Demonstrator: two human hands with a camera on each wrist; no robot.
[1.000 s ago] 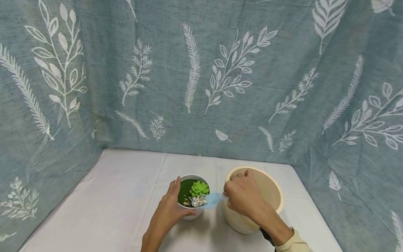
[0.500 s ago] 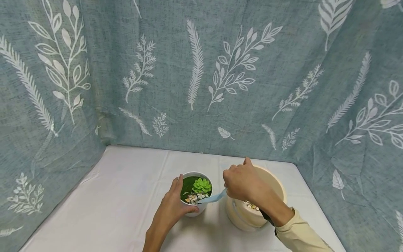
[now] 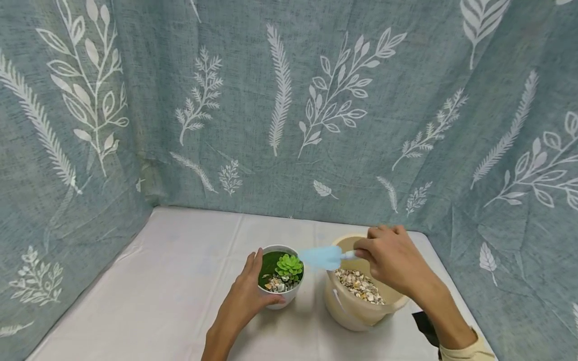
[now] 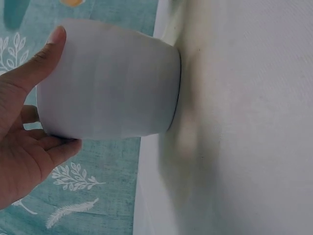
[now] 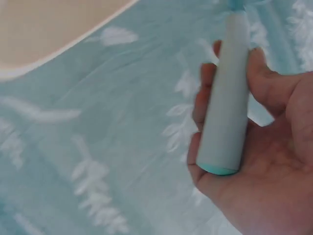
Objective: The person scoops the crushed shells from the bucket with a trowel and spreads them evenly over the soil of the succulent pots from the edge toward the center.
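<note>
My left hand (image 3: 241, 296) grips a small white pot (image 4: 110, 83) by its upper side, thumb on one side and fingers on the other. Inside the pot, a bright green succulent (image 3: 289, 265) stands on a dark green surface, with small pebbles (image 3: 277, 285) at its near side. My right hand (image 3: 395, 258) holds a garden trowel by its pale handle (image 5: 227, 93). The trowel's light blue blade (image 3: 321, 257) is in the air, between the pot and a cream bucket (image 3: 345, 306), pointing left. More pebbles (image 3: 359, 286) lie in the bucket.
Pot and bucket stand side by side on a white-covered table (image 3: 180, 281), a narrow gap between them. A blue-green curtain (image 3: 253, 125) with white leaf prints hangs behind and at both sides. Part of the bucket is hidden by my right hand.
The trowel has swung up and right, away from the pot, and its blade no longer touches the pebbles there. More pebbles show in the pot. My left hand has stayed on the pot.
</note>
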